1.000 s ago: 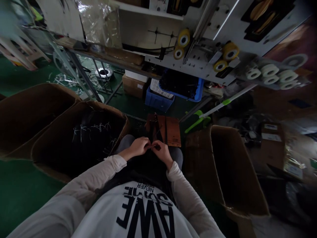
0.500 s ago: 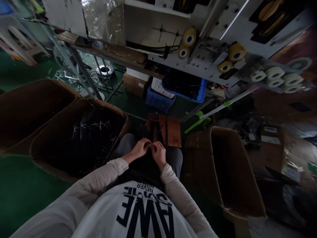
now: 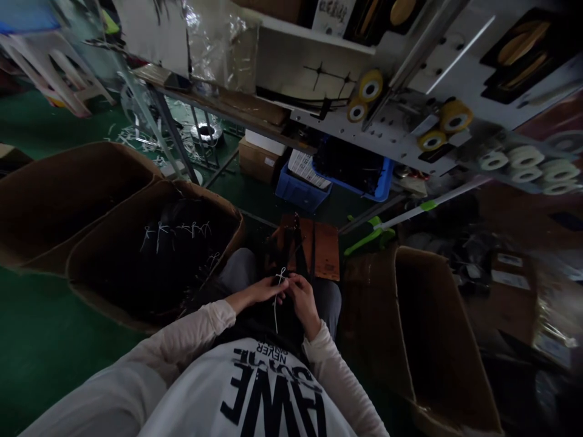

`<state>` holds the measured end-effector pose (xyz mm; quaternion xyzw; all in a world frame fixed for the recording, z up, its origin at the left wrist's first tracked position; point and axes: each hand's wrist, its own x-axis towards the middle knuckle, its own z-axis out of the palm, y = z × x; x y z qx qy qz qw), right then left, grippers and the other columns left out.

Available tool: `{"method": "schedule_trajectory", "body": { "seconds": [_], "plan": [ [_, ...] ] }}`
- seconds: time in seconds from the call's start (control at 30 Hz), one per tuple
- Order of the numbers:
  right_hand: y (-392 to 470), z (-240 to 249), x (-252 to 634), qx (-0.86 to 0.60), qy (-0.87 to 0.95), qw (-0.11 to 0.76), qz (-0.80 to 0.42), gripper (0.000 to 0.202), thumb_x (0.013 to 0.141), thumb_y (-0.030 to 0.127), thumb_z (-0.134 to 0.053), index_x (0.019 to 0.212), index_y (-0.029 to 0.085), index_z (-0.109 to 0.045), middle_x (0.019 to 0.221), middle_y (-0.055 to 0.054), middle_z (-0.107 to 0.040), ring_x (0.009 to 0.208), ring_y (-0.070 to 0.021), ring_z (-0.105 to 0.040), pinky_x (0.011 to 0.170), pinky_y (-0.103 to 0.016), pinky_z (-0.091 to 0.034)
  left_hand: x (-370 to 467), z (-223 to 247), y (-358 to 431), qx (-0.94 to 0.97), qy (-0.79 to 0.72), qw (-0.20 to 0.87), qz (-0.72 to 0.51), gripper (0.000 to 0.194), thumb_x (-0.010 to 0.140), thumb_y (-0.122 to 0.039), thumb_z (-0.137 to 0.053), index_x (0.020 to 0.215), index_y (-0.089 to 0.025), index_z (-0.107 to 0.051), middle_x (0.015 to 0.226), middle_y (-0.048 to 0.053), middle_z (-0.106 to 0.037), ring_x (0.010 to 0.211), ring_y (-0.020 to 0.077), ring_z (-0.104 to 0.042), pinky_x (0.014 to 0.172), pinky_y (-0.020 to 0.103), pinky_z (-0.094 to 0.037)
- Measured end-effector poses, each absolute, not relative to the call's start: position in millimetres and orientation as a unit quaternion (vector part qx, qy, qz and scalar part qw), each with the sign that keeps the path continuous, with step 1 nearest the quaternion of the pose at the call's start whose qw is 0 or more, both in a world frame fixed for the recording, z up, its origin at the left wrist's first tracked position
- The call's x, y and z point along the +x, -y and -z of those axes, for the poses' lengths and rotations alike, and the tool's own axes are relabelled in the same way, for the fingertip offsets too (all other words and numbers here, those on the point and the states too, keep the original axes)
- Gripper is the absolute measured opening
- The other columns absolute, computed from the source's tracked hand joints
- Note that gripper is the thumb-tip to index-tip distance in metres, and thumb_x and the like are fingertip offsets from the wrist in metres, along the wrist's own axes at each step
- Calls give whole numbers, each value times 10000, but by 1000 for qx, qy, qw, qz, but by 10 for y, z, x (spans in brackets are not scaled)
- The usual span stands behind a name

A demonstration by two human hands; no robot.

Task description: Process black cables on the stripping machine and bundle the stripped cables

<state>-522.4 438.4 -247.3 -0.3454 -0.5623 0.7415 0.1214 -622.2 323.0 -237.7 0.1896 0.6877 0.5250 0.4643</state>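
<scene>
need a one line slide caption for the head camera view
Left hand and right hand close together at a looped white string, open cardboard boxes on either side.

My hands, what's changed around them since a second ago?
A white tie, looped at the top, now shows at the fingertips, its tail hanging toward the lap. The left hand lies flatter; the right hand stays close to it. The camera has turned, so surroundings sit further right. The orange-brown board and tied dark bundles look unchanged.
</scene>
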Motion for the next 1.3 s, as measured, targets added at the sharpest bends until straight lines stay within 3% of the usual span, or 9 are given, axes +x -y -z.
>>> {"method": "schedule_trajectory", "body": {
  "seconds": [0.17, 0.3, 0.37, 0.5, 0.63, 0.77, 1.03, 1.17, 1.3],
  "plan": [
    [-4443, 2421, -5336, -351, 567, 110, -737, 288, 678, 444, -717, 769, 198, -599, 723, -14, -602, 650, -140, -573, 593, -255, -502, -6112, 2280, -3219, 211, -643, 531, -509, 198, 763, -251, -601, 902, -114, -574, 632, 0, -581, 499, 122, -555, 498, 243, -465],
    [-4410, 2354, -5599, -343, 464, -62, -815, 418, 722, 593, -626, 770, 178, -639, 722, -82, -659, 634, -192, -629, 535, -308, -530, -6019, 2277, -3180, 221, -666, 499, -509, 160, 696, -110, -597, 850, -138, -563, 619, -27, -546, 518, 101, -526, 505, 210, -429],
    [-4359, 2293, -5761, -348, 422, -94, -832, 392, 683, 533, -692, 816, 165, -662, 735, -76, -670, 627, -184, -638, 525, -297, -541, -5974, 2273, -3105, 229, -670, 493, -506, 194, 669, -90, -605, 852, -143, -569, 624, -29, -555, 526, 104, -531, 512, 210, -429],
    [-4226, 2021, -5993, -332, 437, -6, -836, 296, 620, 307, -773, 864, 187, -657, 694, -3, -632, 550, -108, -586, 465, -209, -500, -6021, 2196, -2790, 250, -672, 480, -506, 213, 656, -184, -667, 856, -161, -600, 660, -22, -590, 563, 118, -545, 541, 218, -430],
    [-4111, 1558, -6150, -262, 468, 57, -842, 246, 736, 289, -687, 968, 250, -617, 793, 25, -606, 593, -79, -559, 521, -207, -497, -6281, 2108, -2261, 322, -728, 390, -462, 269, 630, -301, -712, 855, -171, -641, 716, -2, -620, 602, 126, -524, 579, 227, -406],
    [-4004, 1249, -6538, -232, 451, 116, -854, 253, 722, 249, -689, 962, 230, -611, 808, 33, -577, 599, -56, -535, 536, -188, -487, -6493, 2257, -1645, 277, -780, 333, -452, 294, 653, -304, -677, 914, -167, -670, 770, 22, -660, 670, 160, -575, 649, 243, -434],
    [-3404, 1454, -7854, -224, 485, 41, -844, 204, 704, 310, -712, 757, 160, -585, 693, 5, -604, 656, -109, -606, 626, -239, -529, -6256, 2805, -810, 44, -830, 252, -496, 353, 688, -409, -638, 948, -171, -646, 867, 48, -692, 829, 224, -628, 747, 299, -498],
    [-3220, 1268, -8336, -67, 610, -75, -786, 420, 749, 463, -673, 1033, 165, -589, 983, -61, -659, 979, -185, -617, 852, -360, -512, -6459, 2938, -627, -47, -832, 225, -504, 416, 706, -556, -567, 815, -155, -589, 651, 25, -619, 597, 173, -574, 573, 278, -475],
    [-3749, 962, -8229, 28, 727, 23, -685, 659, 773, 543, -625, 1318, 239, -416, 1305, -77, -530, 1211, -203, -491, 1017, -418, -399, -6914, 3147, -426, -132, -843, 214, -476, 410, 649, -565, -600, 725, -166, -536, 494, -30, -488, 472, 142, -494, 471, 251, -408]
  ]
}}
